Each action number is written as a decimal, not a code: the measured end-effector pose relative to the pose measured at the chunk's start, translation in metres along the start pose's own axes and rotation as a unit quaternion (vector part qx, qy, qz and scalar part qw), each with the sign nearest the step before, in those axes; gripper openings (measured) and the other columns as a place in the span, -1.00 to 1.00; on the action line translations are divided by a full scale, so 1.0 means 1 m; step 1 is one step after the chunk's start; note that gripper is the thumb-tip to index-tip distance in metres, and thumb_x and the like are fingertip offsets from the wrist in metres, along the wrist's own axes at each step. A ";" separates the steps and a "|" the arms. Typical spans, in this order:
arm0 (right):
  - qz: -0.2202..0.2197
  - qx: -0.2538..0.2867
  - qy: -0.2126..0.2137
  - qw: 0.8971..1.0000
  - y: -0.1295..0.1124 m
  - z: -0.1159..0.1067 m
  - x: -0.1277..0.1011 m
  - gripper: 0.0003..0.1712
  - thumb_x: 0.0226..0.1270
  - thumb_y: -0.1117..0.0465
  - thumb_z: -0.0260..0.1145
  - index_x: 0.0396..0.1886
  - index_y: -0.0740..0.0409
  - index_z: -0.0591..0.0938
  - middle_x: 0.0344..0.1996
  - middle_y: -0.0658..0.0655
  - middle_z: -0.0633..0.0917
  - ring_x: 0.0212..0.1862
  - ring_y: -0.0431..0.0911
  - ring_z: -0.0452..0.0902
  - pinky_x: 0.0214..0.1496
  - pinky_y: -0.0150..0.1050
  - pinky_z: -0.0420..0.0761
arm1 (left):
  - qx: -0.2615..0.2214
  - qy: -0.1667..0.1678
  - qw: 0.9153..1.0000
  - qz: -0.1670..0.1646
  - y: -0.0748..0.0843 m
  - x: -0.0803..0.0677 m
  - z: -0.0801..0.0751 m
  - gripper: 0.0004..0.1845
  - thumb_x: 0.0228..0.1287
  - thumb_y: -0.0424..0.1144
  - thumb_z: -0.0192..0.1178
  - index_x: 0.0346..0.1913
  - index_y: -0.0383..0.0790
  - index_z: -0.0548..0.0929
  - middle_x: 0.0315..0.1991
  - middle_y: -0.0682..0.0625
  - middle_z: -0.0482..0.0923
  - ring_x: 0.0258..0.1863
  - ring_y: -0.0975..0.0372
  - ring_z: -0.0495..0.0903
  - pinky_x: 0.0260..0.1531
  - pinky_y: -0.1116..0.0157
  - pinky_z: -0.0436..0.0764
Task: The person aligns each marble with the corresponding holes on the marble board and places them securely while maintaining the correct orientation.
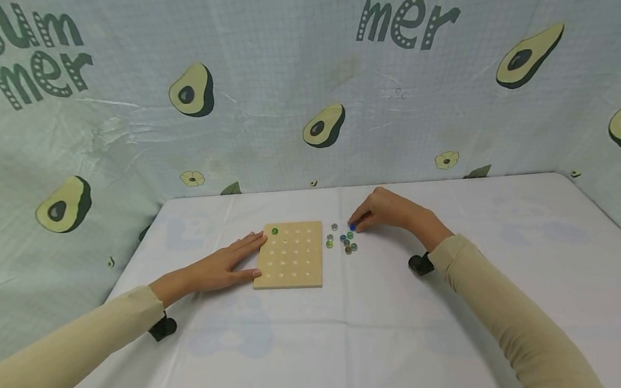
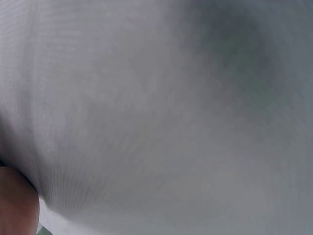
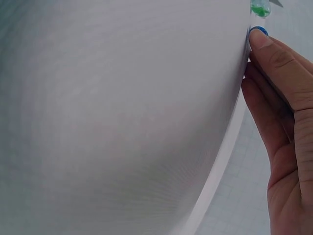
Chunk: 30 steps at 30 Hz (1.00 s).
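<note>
A square wooden board (image 1: 288, 266) with rows of small hollows lies on the white table. One green marble (image 1: 275, 231) sits in its far-left hollow. My left hand (image 1: 227, 266) rests against the board's left edge, fingers stretched out and thumb apart at the near corner. To the right of the board, my right hand (image 1: 387, 209) pinches a blue marble (image 1: 352, 227) between thumb and fingertips. In the right wrist view, that blue marble (image 3: 259, 31) peeks out past the thumb tip. The left wrist view shows mostly blurred pale cloth and a bit of skin.
Several glass marbles (image 1: 346, 243) lie loosely grouped between the board and my right hand. The white-covered table (image 1: 289, 349) runs back to a hanging cloth (image 1: 260, 136) printed with avocados. A dark wrist device (image 1: 421, 264) hangs below my right sleeve.
</note>
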State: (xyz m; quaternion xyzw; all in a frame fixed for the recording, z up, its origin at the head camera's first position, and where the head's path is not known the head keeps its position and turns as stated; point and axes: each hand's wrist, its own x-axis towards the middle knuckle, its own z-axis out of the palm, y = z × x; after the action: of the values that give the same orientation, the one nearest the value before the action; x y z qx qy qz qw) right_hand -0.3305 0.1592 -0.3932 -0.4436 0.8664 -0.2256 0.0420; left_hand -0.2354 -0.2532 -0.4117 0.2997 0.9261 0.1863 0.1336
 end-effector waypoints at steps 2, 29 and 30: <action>0.001 -0.004 0.000 1.000 -0.001 0.000 0.000 -0.76 0.22 0.21 0.55 -0.11 0.11 0.85 -0.18 0.01 0.83 -0.11 -0.22 0.76 -0.15 -0.36 0.71 | 0.000 0.001 1.000 0.000 0.000 0.000 0.000 -0.10 0.47 0.21 0.13 0.67 -0.02 -0.01 0.66 -0.03 -0.13 0.63 -0.04 -0.15 0.52 -0.20 0.00; -0.005 0.026 0.030 0.999 -0.017 -0.008 0.006 -0.79 0.23 0.20 0.54 -0.12 0.06 0.86 -0.20 -0.04 0.83 -0.23 -0.33 0.72 -0.23 -0.40 0.69 | -0.004 0.003 1.000 0.001 -0.001 0.000 0.001 -0.10 0.46 0.20 0.16 0.66 0.01 0.00 0.66 -0.01 -0.12 0.63 -0.01 -0.14 0.53 -0.19 0.01; -0.006 0.027 0.030 0.999 -0.018 -0.008 0.006 -0.79 0.23 0.21 0.54 -0.12 0.07 0.86 -0.20 -0.04 0.83 -0.23 -0.33 0.73 -0.22 -0.40 0.70 | -0.006 0.003 1.000 0.001 -0.001 0.000 0.000 -0.10 0.45 0.20 0.16 0.66 0.01 0.00 0.66 0.00 -0.12 0.63 0.00 -0.14 0.53 -0.18 0.00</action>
State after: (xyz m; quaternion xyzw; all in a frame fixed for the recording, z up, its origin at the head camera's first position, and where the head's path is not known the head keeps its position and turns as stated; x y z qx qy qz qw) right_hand -0.3225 0.1480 -0.3776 -0.4408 0.8579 -0.2627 0.0265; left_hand -0.2356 -0.2538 -0.4123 0.2992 0.9251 0.1924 0.1327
